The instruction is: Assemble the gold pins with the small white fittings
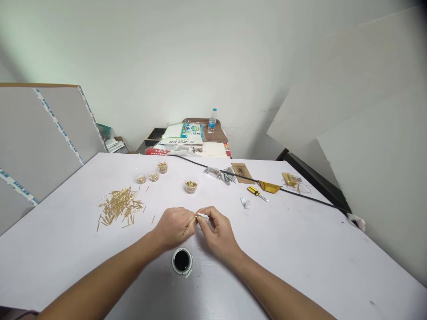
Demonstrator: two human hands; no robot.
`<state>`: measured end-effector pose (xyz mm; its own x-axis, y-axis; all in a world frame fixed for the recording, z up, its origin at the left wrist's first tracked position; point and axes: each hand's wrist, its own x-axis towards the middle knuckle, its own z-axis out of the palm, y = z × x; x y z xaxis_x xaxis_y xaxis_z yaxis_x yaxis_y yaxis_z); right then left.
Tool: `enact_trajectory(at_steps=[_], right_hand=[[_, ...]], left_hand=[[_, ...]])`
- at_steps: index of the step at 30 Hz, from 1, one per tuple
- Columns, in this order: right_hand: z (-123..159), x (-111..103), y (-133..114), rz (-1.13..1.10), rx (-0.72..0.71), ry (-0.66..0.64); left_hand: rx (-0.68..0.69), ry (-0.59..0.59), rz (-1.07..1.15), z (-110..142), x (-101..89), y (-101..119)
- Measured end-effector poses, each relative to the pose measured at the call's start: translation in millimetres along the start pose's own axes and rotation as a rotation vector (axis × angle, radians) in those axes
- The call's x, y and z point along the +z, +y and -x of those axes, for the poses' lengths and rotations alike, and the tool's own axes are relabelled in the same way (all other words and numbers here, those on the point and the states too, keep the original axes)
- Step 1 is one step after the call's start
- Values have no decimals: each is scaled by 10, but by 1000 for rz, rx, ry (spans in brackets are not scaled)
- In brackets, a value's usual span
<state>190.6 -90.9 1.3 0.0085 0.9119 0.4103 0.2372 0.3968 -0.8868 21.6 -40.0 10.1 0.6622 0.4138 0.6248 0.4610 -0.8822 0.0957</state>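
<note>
My left hand (176,224) is closed in a fist, and a small gold tip pokes out between thumb and forefinger. It looks like one of the thin gold tubes (122,204) piled on the table to the left. Thumb and fingers of my right hand (216,229) pinch a small white strip (203,215), its far end partly covered by the fingers. Both hands meet at their fingertips above the table. Just below them stands a small round pot (182,261) with a white rim and dark contents.
Small clear cups (191,187) of gold parts stand beyond my hands and farther left. A yellow-black screwdriver (257,193), a crumpled white scrap (245,203), a brown card (243,172) and a black cable (310,196) lie right. A water bottle (212,121) stands at the back.
</note>
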Motion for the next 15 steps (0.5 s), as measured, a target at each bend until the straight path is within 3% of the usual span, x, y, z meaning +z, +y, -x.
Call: enact_trajectory(at_steps=[10,15], right_hand=[[-56,-62,2,-167,223,-154],[-61,-82,-14,-110,205,-169]], left_hand=[[124,-116,-117,-8,-51,-96],[133,-162,-88,10,-38,-123]])
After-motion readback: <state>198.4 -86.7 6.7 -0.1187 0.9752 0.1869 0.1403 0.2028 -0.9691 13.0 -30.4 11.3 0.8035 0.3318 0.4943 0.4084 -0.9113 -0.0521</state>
